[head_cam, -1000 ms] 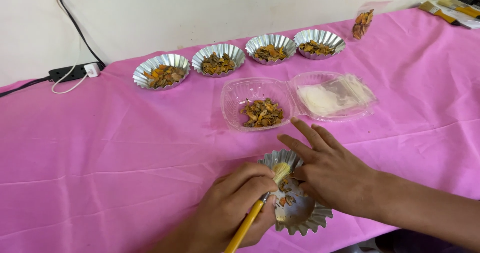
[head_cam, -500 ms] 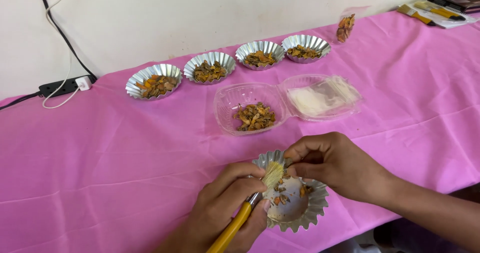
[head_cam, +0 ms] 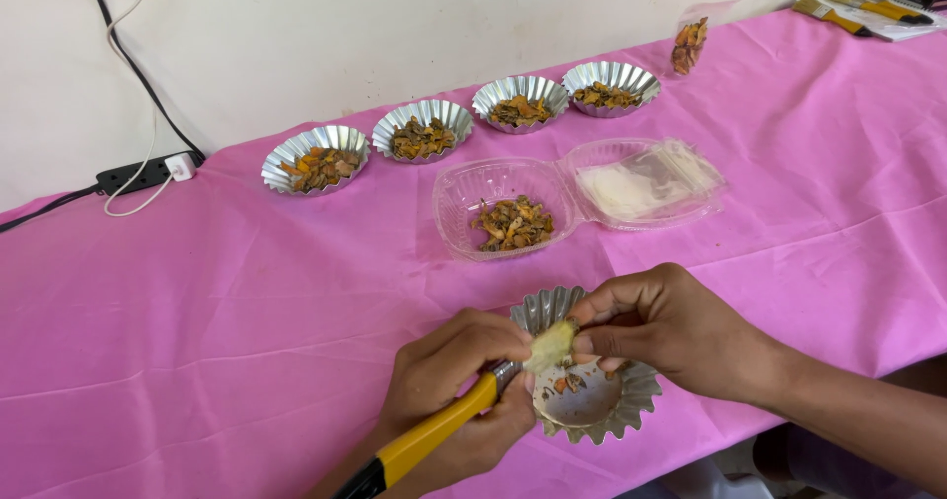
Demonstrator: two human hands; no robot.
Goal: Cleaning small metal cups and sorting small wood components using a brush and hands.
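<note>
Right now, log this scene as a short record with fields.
left hand: grips a yellow-handled knife
right hand: pinches a pale yellowish piece
below the hands: fluted foil cup with a few scraps
behind: clear clamshell box, four filled foil cups
surface: pink tablecloth

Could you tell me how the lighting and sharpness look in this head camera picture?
Head view: soft, even daylight with faint shadows; the foil cups along the wall glint, and the clear plastic box shows mild glare. The left hand with its yellow-handled knife and the right hand look reasonably sharp; the far right corner is slightly soft.
</note>
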